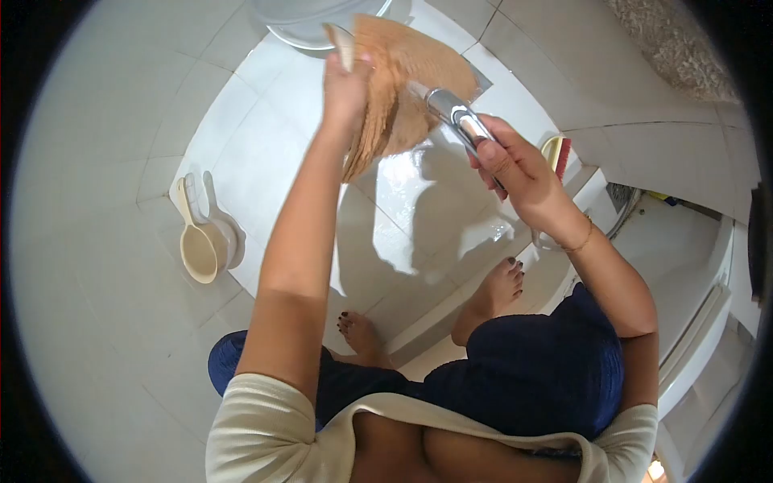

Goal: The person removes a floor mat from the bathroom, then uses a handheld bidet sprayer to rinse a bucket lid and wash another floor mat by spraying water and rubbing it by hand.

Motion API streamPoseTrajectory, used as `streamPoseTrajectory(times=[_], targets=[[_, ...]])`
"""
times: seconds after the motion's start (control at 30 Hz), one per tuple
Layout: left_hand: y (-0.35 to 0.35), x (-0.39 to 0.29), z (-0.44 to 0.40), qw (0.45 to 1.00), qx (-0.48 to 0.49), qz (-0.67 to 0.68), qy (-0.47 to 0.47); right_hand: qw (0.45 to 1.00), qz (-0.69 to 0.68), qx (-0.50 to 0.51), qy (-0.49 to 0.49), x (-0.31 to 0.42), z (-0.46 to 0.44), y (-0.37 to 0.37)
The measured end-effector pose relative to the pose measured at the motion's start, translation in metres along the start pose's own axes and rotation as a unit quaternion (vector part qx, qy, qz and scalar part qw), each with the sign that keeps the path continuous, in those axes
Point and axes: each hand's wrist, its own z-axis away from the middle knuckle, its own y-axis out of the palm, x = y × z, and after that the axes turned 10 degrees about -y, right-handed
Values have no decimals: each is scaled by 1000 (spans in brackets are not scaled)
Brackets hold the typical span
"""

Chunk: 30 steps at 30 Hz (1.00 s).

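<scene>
My left hand [346,90] is closed on the upper left part of a tan, ridged mat or cloth [415,68], which hangs above the white tiled floor. A pale strip sticks up beside my fingers. In my right hand [519,173] is a chrome spray handle [457,114], its head pointing up and left at the tan piece. Water comes out between the head and the tan surface. The floor [394,233] under them is wet and shiny.
A cream dipper [198,251] hangs or rests at the left wall. At the top stands a clear, pale basin [314,20]. A brush with red bristles [563,157] lies right of my right hand. My bare feet [493,298] are below, near a raised ledge.
</scene>
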Motion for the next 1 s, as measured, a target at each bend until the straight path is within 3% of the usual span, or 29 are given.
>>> streamPoseTrajectory(times=[0.07, 0.1, 0.17, 0.23, 0.27, 0.3, 0.37, 0.4, 0.47, 0.53, 0.57, 0.63, 0.73, 0.8, 0.87, 0.9, 0.93, 1.0], targets=[[-12, -30, 10, 975, 48, 193, -94, 1000, -6, -7, -23, 11, 1, -6], [-21, -29, 14, 975, 49, 194, -93, 999, -15, -10, -44, 15, 2, -8], [-41, -16, 20, 937, 104, 325, -73, 998, -30, -17, -45, 20, 4, -10], [-60, 22, 29, 946, 58, 312, -68, 999, -50, -12, -12, 22, 6, -11], [-62, 44, 35, 961, -89, 221, -139, 999, -50, -12, -15, 18, 7, -11], [-61, 67, 39, 942, -234, 123, -205, 999, -47, 0, -2, 11, 9, -8], [-61, 113, 46, 905, -338, -208, -154, 999, -45, 15, 13, 5, 11, 0], [-56, 130, 45, 898, -351, -259, -57, 998, -37, 31, 27, 6, 13, 6], [-45, 142, 33, 961, -186, -199, -52, 998, 4, 60, 15, 0, 15, 15], [-17, 123, 26, 986, -61, 49, -146, 998, 16, 65, -13, -5, 16, 21], [-7, 116, 20, 986, -64, 50, -144, 996, 26, 68, -42, -5, 14, 23], [8, 105, 15, 966, 32, 150, -210, 999, 14, 36, -23, -5, 7, 16], [17, 94, 13, 980, -15, 36, -193, 1000, -5, 3, 8, -2, 6, 10], [3, 145, -16, 989, -15, 13, -149, 1000, -16, 5, 19, -2, 8, 11], [-3, 154, -12, 994, -16, -10, -106, 996, 23, 45, -70, -2, 14, 19], [-4, 128, 20, 967, -135, -201, -80, 996, 22, 45, -68, -2, 13, 17], [-3, 113, 38, 889, -246, -382, -49, 998, 24, 13, -53, -3, 12, 12], [-8, 127, 35, 900, -259, -342, -81, 999, 28, -22, -39, -1, 12, 6]])
